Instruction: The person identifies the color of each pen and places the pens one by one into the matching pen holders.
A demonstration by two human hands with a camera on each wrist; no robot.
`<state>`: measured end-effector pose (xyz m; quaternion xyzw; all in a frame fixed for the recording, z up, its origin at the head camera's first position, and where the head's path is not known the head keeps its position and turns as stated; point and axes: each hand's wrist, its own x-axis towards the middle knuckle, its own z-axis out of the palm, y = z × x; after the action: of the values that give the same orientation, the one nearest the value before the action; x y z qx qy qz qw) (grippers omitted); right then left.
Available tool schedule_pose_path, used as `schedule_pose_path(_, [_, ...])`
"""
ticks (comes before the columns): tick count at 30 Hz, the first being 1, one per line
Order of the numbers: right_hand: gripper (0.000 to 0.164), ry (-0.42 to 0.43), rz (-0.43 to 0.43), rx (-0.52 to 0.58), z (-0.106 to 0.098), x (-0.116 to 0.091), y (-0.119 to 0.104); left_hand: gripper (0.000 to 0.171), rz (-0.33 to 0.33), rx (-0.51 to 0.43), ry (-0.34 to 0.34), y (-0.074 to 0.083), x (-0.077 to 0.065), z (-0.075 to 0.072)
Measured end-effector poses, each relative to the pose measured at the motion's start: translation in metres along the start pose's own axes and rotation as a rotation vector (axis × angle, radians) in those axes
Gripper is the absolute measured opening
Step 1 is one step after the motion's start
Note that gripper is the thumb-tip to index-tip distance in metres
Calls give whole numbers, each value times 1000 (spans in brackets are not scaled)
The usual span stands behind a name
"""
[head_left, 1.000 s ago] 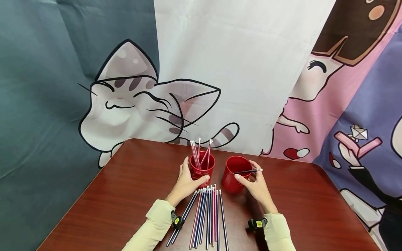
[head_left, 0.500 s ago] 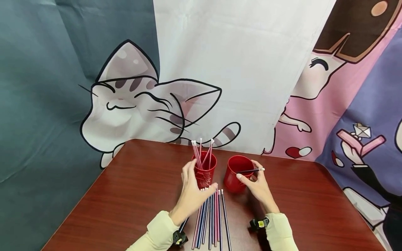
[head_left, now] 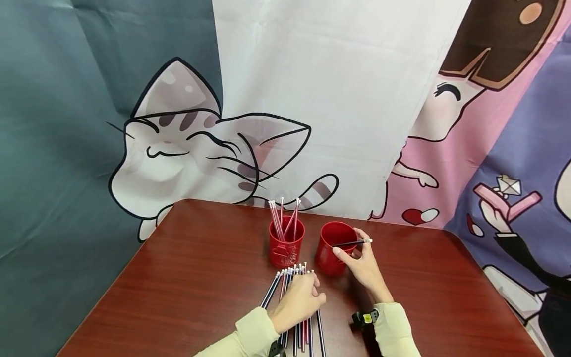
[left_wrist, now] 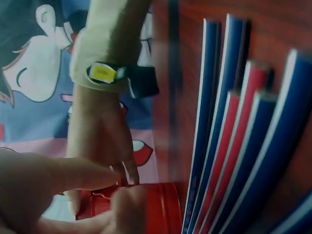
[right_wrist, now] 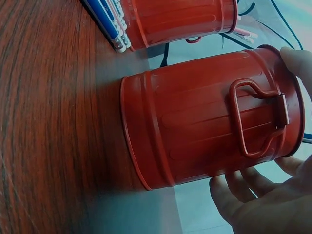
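Note:
My left hand [head_left: 300, 300] is over the row of pencils [head_left: 320, 332], its fingers bent downward. In the left wrist view its thumb [left_wrist: 73, 173] and forefinger stand apart with nothing seen between them; the other fingertips are hidden in the head view. My right hand [head_left: 363, 267] holds the right red metal bucket [head_left: 330, 258] by its side, thumb and fingers around the rim. A dark pencil [head_left: 348, 243] leans out over that bucket's rim, its white eraser end beside the fingers. A wire handle [right_wrist: 239, 119] shows on the bucket in the right wrist view.
To the left stands a second red bucket [head_left: 285, 253] with several pink pencils [head_left: 276, 223] upright in it. Both buckets are on a brown wooden table [head_left: 187, 277]. Behind its far edge hangs a cartoon-printed cloth [head_left: 348, 99].
My left hand has left the side of the left bucket and come nearer and to the right, over the loose pencils. My right hand and its bucket have stayed in place.

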<state>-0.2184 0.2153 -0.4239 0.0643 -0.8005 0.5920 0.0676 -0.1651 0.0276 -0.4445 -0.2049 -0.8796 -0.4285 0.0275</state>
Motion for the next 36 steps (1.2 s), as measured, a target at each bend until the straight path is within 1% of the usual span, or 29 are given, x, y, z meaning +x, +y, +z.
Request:
schedule_pose_path(4, [76, 7, -7, -6, -1, 5, 12, 18, 21, 202, -17, -1, 3, 4])
schedule_pose_path(6, [76, 13, -10, -19, -1, 8, 21, 23, 23, 271, -33, -1, 3, 6])
schedule_pose_path(7, [76, 15, -16, -27, -1, 9, 24, 24, 21, 298, -39, -1, 4, 7])
schedule_pose_path(10, [76, 18, -30, -42, -1, 12, 32, 24, 8, 336, -57, 0, 3, 9])
schedule_pose_path(15, [76, 22, -40, -42, -1, 13, 34, 21, 3, 419, -54, 2, 4, 12])
schedule_pose_path(17, [76, 15, -31, -38, -1, 10, 26, 21, -22, 438, -47, 1, 6, 15])
schedule_pose_path(19, [77, 11, -34, -43, -1, 9, 25, 21, -45, 459, -40, 1, 8, 19])
schedule_pose_path(22, [77, 10, -38, -47, -2, 9, 25, 22, -92, 464, -39, 0, 13, 24])
schedule_pose_path(24, [77, 16, -45, -57, -3, 11, 33, 23, -111, 470, -34, 1, 16, 26])
schedule_pose_path(28, [77, 11, -31, -47, -3, 10, 29, 25, -151, 464, -38, 2, 20, 29])
schedule_pose_path(30, [77, 6, -26, -30, -3, 8, 22, 23, -157, 465, -36, 2, 21, 29])
schedule_pose_path(32, [77, 1, -28, -15, -2, 5, 13, 18, -166, 469, -39, 2, 22, 29])
schedule_pose_path(36, [76, -5, -35, -9, -1, 2, 4, 13, -154, 481, -29, 4, 21, 27])
